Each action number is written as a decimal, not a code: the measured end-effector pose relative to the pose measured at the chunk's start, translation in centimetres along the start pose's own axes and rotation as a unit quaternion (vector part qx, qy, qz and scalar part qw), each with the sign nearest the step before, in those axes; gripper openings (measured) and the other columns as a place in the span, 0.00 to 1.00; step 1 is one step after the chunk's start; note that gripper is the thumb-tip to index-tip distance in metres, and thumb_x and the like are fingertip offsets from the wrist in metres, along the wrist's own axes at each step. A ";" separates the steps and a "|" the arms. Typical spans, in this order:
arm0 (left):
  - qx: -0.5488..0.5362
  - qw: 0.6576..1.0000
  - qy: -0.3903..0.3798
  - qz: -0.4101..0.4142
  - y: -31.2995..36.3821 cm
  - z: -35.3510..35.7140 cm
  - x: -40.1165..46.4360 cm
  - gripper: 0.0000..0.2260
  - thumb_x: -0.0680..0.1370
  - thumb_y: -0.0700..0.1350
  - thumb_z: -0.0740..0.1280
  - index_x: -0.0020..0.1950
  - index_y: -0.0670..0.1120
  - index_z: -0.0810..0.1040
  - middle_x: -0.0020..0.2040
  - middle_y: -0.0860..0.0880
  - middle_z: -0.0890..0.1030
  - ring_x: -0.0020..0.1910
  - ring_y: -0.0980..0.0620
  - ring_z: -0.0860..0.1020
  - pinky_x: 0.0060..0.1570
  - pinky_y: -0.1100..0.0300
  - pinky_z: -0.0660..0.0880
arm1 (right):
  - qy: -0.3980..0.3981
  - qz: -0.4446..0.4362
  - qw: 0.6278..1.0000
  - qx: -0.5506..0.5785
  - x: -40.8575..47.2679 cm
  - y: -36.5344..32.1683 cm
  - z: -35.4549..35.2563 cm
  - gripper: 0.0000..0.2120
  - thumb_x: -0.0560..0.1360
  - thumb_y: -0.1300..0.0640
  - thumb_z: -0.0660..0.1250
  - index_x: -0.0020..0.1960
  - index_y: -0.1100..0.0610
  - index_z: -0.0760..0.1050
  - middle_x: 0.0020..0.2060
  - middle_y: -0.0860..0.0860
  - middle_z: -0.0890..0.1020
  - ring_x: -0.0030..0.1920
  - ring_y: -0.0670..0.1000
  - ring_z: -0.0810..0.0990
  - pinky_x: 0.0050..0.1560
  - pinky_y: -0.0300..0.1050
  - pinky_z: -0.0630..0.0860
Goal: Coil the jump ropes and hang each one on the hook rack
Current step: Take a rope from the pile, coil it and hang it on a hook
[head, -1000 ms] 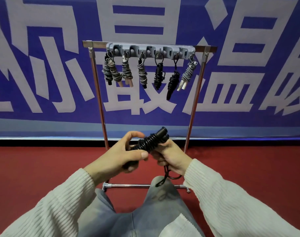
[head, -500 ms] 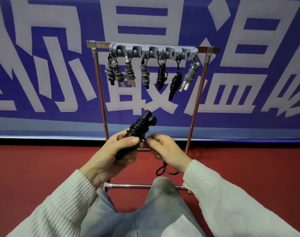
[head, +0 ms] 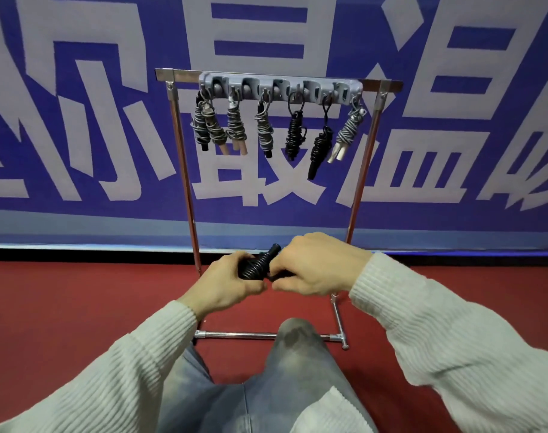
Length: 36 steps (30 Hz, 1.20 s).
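**Black rope bundle held in both hands, below the rack**

While both hands meet at centre, the left hand [head: 224, 284] wraps around the lower end of the coiled black jump rope [head: 257, 265], and the right hand [head: 316, 265] curls over its right side, fingers pinching near the bundle. One handle tip pokes up between the hands. Above and beyond the hands, the hook rack [head: 280, 89] carries seven coiled ropes. Rack frame's base bar [head: 235, 335] sits just below the hands, knee beside it.

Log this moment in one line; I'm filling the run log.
left hand: grips black jump rope | right hand: grips it | hook rack: seven hung
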<state>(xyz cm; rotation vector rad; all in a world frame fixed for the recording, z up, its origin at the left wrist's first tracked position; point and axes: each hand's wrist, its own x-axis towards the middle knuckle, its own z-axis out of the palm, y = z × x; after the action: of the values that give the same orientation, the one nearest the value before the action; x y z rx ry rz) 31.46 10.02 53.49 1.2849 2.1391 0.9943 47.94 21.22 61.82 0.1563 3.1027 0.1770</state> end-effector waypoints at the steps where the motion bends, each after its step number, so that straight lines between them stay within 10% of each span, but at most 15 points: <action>1: -0.005 0.999 -0.032 -0.012 0.4 0.1 0.0 0.17 0.68 0.49 0.79 0.54 0.53 0.80 0.42 0.50 0.84 0.33 0.53 0.78 0.34 0.57 0.76 | -0.004 -0.008 1.000 0.015 0.1 0.1 -0.2 0.09 0.81 0.45 0.64 0.50 0.48 0.80 0.31 0.45 0.73 0.36 0.52 0.72 0.37 0.48 0.67; 6: -0.012 0.977 -0.205 0.060 3.1 0.7 -2.3 0.12 0.71 0.42 0.78 0.51 0.49 0.82 0.39 0.57 0.81 0.32 0.61 0.76 0.37 0.66 0.73 | -0.041 -0.041 0.968 0.246 0.7 1.2 -0.4 0.08 0.78 0.50 0.71 0.47 0.54 0.83 0.34 0.47 0.82 0.33 0.44 0.77 0.37 0.40 0.71; 11: -0.109 0.946 -0.281 0.121 4.5 -0.5 -5.7 0.13 0.73 0.37 0.78 0.54 0.43 0.80 0.36 0.58 0.79 0.32 0.61 0.74 0.35 0.68 0.71 | -0.062 -0.035 0.805 0.589 -0.6 2.1 1.8 0.06 0.71 0.55 0.76 0.43 0.56 0.82 0.34 0.49 0.81 0.35 0.46 0.78 0.42 0.39 0.75; 18: -0.248 0.930 -0.267 0.056 4.0 -1.5 -5.9 0.27 0.70 0.37 0.77 0.61 0.40 0.65 0.48 0.34 0.80 0.34 0.47 0.77 0.35 0.59 0.76 | 0.057 0.025 0.649 0.758 -0.8 0.5 6.0 0.17 0.72 0.54 0.77 0.45 0.56 0.67 0.35 0.48 0.82 0.31 0.46 0.78 0.33 0.41 0.75; 25: -0.382 0.913 -0.133 0.052 3.8 -0.7 -5.3 0.29 0.66 0.45 0.78 0.64 0.40 0.74 0.44 0.38 0.80 0.33 0.43 0.76 0.35 0.53 0.74 | 0.142 0.080 0.607 0.778 -0.2 -1.2 8.0 0.07 0.78 0.52 0.71 0.50 0.55 0.81 0.37 0.49 0.83 0.38 0.48 0.79 0.41 0.41 0.74; 30: -0.314 0.946 -0.049 0.062 3.1 -0.6 -4.4 0.14 0.73 0.50 0.74 0.55 0.45 0.82 0.48 0.31 0.80 0.35 0.45 0.76 0.40 0.47 0.66 | 0.110 0.161 0.673 0.714 0.1 -1.3 7.3 0.11 0.86 0.53 0.59 0.56 0.59 0.75 0.28 0.45 0.66 0.28 0.44 0.59 0.25 0.38 0.57; 36: -0.290 0.957 -0.005 0.025 3.2 -0.1 -4.0 0.11 0.76 0.47 0.71 0.55 0.41 0.79 0.37 0.47 0.75 0.30 0.52 0.72 0.30 0.60 0.65 | 0.057 0.189 0.748 0.634 0.2 -0.7 6.8 0.14 0.83 0.50 0.63 0.40 0.52 0.76 0.30 0.47 0.70 0.27 0.44 0.62 0.25 0.38 0.56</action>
<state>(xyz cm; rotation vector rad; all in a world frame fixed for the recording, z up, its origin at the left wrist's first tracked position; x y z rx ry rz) 35.00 7.41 56.08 1.0421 1.6215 1.4886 47.94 21.33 55.03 0.7733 2.5747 -1.9460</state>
